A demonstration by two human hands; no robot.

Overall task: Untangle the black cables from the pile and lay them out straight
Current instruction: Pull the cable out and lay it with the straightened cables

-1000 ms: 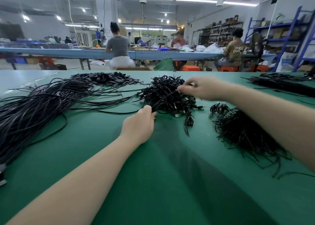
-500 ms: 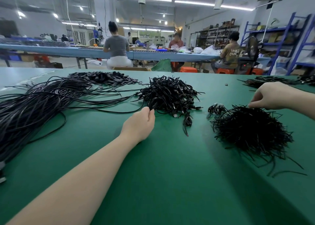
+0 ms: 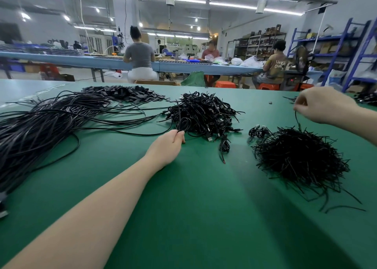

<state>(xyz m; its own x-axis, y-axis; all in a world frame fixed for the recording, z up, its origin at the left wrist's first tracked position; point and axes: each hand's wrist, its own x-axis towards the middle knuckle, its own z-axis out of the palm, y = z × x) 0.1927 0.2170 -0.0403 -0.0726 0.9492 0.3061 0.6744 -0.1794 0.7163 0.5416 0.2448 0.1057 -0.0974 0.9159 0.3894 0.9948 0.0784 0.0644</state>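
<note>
A tangled pile of coiled black cables (image 3: 204, 111) lies mid-table on the green table (image 3: 183, 197). My left hand (image 3: 169, 146) pinches a looped black cable (image 3: 182, 124) at the pile's near left edge. My right hand (image 3: 324, 104) is raised at the right and pinches a thin black strand (image 3: 296, 120) that hangs down to a heap of short black strands (image 3: 299, 158). A long sheaf of straightened black cables (image 3: 44, 126) stretches across the left side.
A mound of small flat black pieces (image 3: 124, 92) sits at the far left-centre. A small cable bundle (image 3: 258, 131) lies between the two piles. More black cables (image 3: 367, 99) lie at the far right. Seated people work at a blue table (image 3: 183, 67) behind.
My right hand left the middle pile, swung right over the heap of short strands and now lifts one strand. My left hand kept its place and its cable loop now stands up.
</note>
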